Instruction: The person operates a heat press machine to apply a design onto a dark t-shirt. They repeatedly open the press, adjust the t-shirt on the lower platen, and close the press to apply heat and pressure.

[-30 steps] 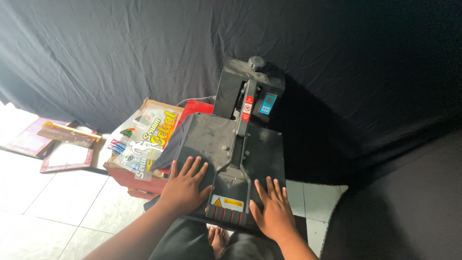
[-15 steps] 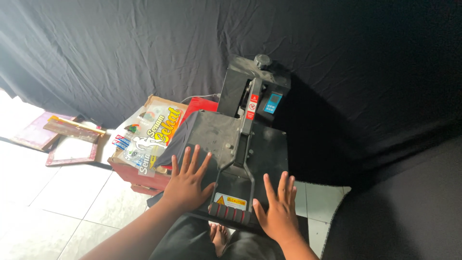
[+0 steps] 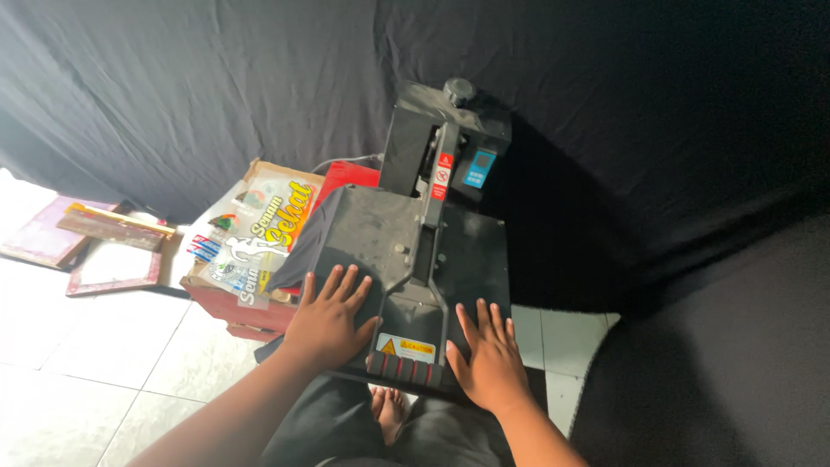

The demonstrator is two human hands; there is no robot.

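Palms flat, fingers spread: my left hand [image 3: 328, 318] and right hand [image 3: 488, 357] press apart on the black heat press [image 3: 406, 251], gripping nothing, its ribbed handle [image 3: 411, 369] between them. Printed cardboard box [image 3: 251, 242] sits at nine o'clock.

Dark cloth [image 3: 298, 259] mostly under the press plate [image 3: 372, 238] (forearms cut off below)

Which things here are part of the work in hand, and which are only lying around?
In use:
heat press
left hand, flat on the press
right hand, flat on the press
dark cloth under the plate

Lying about:
printed sheet
red box
picture frames
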